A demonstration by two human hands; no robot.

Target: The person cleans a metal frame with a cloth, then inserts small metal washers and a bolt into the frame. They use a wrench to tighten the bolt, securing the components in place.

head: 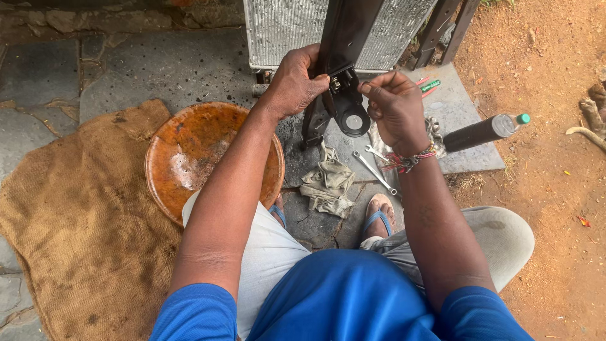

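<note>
My left hand [295,81] grips the lower end of a black metal bracket [344,38] that runs down across a finned silver radiator [284,28]. The bracket ends in a round mounting eye [353,121]. My right hand [394,107] pinches a small fastener at the bracket's clamp [341,83], fingers closed on it. A beaded band circles my right wrist. Both forearms reach forward over my knees.
A rusty round pan [189,158] lies on burlap sacking [76,221] to the left. A dirty rag [328,183] and two spanners [375,167] lie on the stone slab. A dark bottle with a green cap [483,131] and screwdrivers [429,85] lie right; red dirt beyond.
</note>
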